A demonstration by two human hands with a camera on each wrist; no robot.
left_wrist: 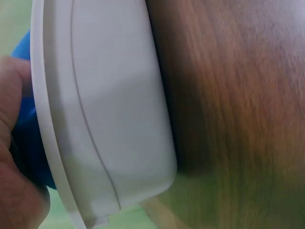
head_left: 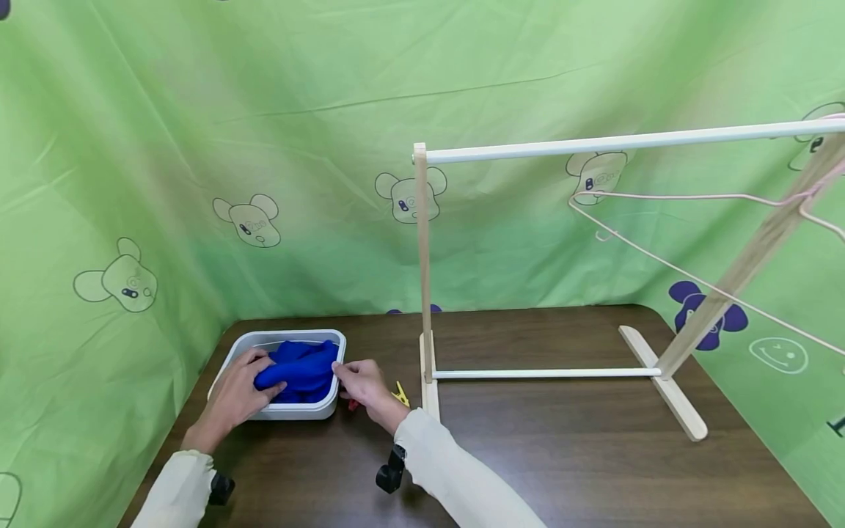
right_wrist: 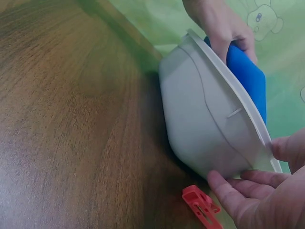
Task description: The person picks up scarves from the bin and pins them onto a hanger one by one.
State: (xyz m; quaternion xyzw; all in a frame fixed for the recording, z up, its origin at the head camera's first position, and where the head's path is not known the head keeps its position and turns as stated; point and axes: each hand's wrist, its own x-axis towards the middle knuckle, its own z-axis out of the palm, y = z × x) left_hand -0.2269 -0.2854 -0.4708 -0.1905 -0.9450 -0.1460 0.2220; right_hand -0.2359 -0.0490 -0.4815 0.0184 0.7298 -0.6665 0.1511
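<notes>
A bundle of blue cloth (head_left: 305, 368) lies in a light grey plastic basin (head_left: 293, 413) at the table's left side. My left hand (head_left: 239, 394) reaches over the basin's left rim and grips the cloth between thumb and fingers. At the opposite side, my right hand (head_left: 367, 384) holds the basin by its rim. The right wrist view shows that thumb (right_wrist: 283, 148) at the rim and the fingers against the outer wall. Just below those fingers, a red clothespin (right_wrist: 202, 206) rests on the table.
Beside my right wrist is a yellow clothespin (head_left: 400, 394). A wooden drying rack (head_left: 425, 264) with white bars stands right of the basin. From its upper right a pink wire hanger (head_left: 686, 196) juts leftward. Green printed fabric (head_left: 317, 242) hangs behind the table (head_left: 541, 447).
</notes>
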